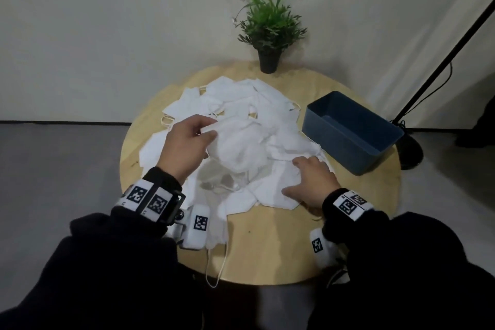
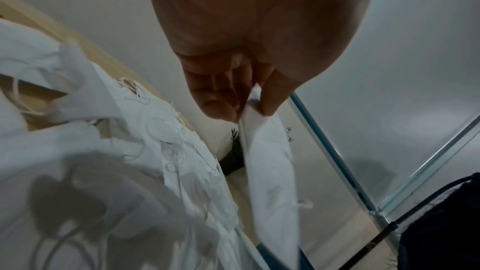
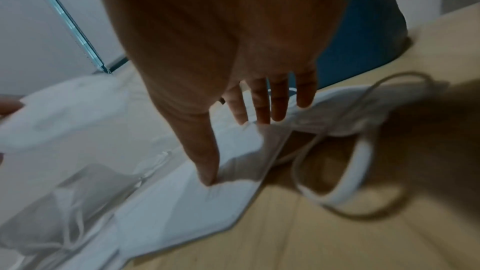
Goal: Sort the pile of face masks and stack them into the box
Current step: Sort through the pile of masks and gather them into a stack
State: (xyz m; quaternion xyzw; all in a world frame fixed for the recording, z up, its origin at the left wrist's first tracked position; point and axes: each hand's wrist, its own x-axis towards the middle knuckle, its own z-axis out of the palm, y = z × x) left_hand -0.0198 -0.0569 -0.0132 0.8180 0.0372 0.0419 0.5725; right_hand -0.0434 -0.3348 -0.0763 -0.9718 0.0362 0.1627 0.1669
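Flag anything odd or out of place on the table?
One ear loop hangs off the table's near edge, from a mask at the pile's front. The box is empty. Left hand pinches one mask; right hand lies flat on another.

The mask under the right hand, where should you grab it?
Probably at its near edge, coming from the table's bare front side. The mask lies flat with that edge free, so the right hand could slide fingers under and pinch.

black sleeves [image 1: 112, 270], marker-tagged wrist bands [image 1: 150, 199]
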